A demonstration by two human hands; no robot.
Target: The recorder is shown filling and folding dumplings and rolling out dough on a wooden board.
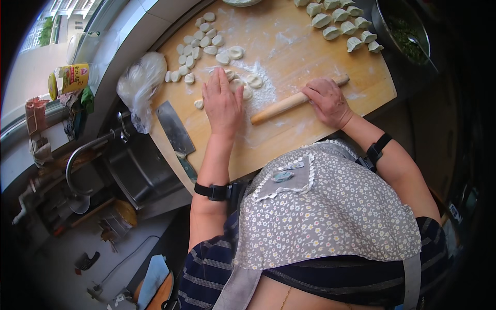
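Observation:
My right hand [327, 101] is wrapped around a wooden rolling pin [281, 107], which lies slantwise over the board. My left hand [223, 102] rests palm down, fingers stretched out and thumb apart, over small dough pieces; what lies under the palm is hidden. Flattened dough discs [254, 81] sit in loose flour [263, 93] beside its fingertips. Beyond them, many small dough pieces [197, 42] cover the upper left of the floured wooden board [294, 50]. Rows of folded dumplings [341, 27] stand at the upper right.
A cleaver [175, 128] lies along the board's left edge, near a plastic bag [142, 85]. Right of the dumplings is a metal bowl [403, 35] of green filling with a spoon in it. A sink [141, 166] with a curved faucet [73, 159] adjoins the board's left.

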